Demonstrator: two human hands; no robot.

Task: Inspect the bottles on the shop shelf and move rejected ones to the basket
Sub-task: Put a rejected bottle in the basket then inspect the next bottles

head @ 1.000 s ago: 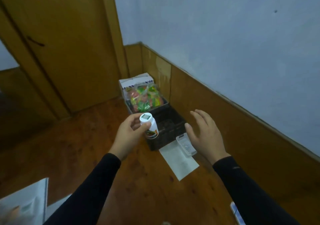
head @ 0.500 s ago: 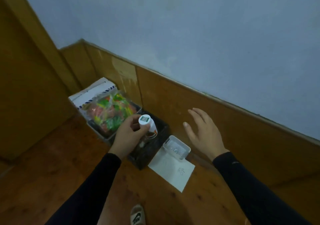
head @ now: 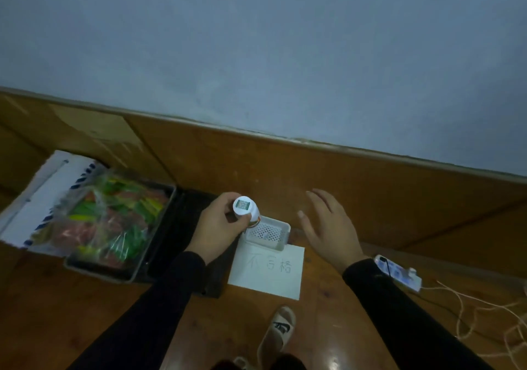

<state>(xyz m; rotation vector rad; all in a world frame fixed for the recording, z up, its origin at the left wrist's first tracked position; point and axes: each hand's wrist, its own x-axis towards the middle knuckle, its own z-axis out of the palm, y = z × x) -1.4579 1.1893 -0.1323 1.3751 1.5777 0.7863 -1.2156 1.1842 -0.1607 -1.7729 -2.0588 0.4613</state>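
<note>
Head view, looking down at a wooden floor (head: pixel 85 312) by the wall. Left hand (head: pixel 218 227) grasps a small white bottle (head: pixel 245 209), fingers wrapped round its body, cap facing the camera with a small printed sticker on top. Bottle hangs upright directly over the near-left corner of a small white perforated basket (head: pixel 268 232), not yet inside it as far as I can tell. Basket sits on the floor at the top edge of a sheet of paper (head: pixel 268 270) with handwritten characters. Right hand (head: pixel 330 227) released, fingers spread and relaxed, hovering to the right of the basket and holding nothing.

To the left of the basket: dark crate (head: pixel 182 227), beside it a tray of bright sweets in clear wrap (head: pixel 111 215), then a white box (head: pixel 37 198). Power strip (head: pixel 399 272) with cords at right; sandalled foot (head: pixel 281 329) at bottom.

Handling judgement: bottle looks like light, rigid plastic, smooth-sided and likely a bit slippery; not fragile. Grip round the body below the cap suits it. Basket is shallow and probably light, so lower the bottle in gently rather than dropping it, or the basket may skid or tip.
</note>
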